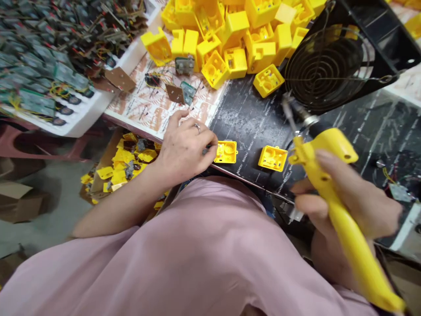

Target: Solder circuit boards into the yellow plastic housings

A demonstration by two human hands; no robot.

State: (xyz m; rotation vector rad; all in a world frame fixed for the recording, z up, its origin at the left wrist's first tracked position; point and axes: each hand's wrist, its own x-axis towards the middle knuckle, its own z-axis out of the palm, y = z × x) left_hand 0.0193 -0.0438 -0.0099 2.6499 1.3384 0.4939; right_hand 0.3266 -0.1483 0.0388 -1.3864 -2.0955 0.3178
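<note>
My right hand (355, 197) is closed around the handle of a yellow soldering gun (342, 215), whose metal tip points up and left toward the fan. My left hand (186, 147), with a ring on one finger, rests at the table's front edge with its fingers curled. Something small and dark shows between its thumb and fingers, too hidden to name. Right beside those fingertips lies an open yellow plastic case (226, 152), partly covered by the hand. A second open yellow case (272, 158) sits between it and my right hand.
Yellow cases (237, 28) are heaped at the back, beside a black fan (322, 66) with a wire guard. A white foam tray (88, 112) of wired circuit boards stands at left. Loose boards (180, 93) lie on the table. Below is a carton of yellow parts (121, 164).
</note>
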